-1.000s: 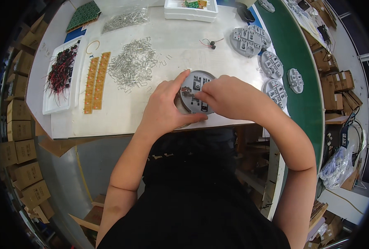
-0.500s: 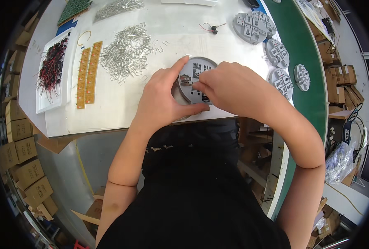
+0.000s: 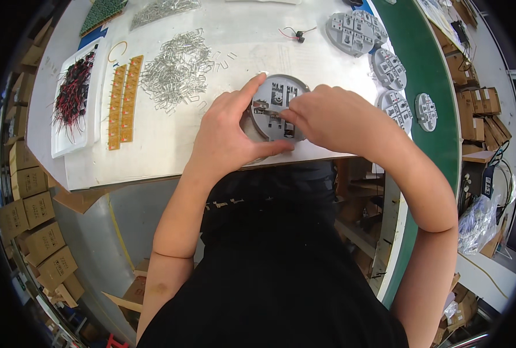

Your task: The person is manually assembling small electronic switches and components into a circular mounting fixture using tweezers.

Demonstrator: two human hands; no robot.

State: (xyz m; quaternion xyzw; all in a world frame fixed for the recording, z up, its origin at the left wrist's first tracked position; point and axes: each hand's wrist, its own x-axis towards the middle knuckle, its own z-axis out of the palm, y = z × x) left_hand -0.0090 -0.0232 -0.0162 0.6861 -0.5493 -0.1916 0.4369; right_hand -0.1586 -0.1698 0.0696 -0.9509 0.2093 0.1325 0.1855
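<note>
A round grey plastic housing [image 3: 262, 123] with a raised rim and metal contact parts inside lies near the table's front edge. My left hand [image 3: 223, 130] is wrapped round its left side, with the index finger at the far rim and the thumb at the near rim. Over the housing's right half, the fingers of my right hand [image 3: 333, 119] are pinched together at the contact parts near its middle. Whatever sits between those fingertips is too small and hidden to make out.
Left of the housing lies a heap of U-shaped metal clips [image 3: 177, 72]. Beyond it are yellow circuit board strips [image 3: 131, 98] and a white tray [image 3: 90, 136] of red-black wired parts. Several similar grey housings [image 3: 390, 69] sit at the right, by the green strip [image 3: 411, 55].
My right hand has shifted slightly to the right, baring more of the housing's inside. My left hand keeps its hold on the rim.
</note>
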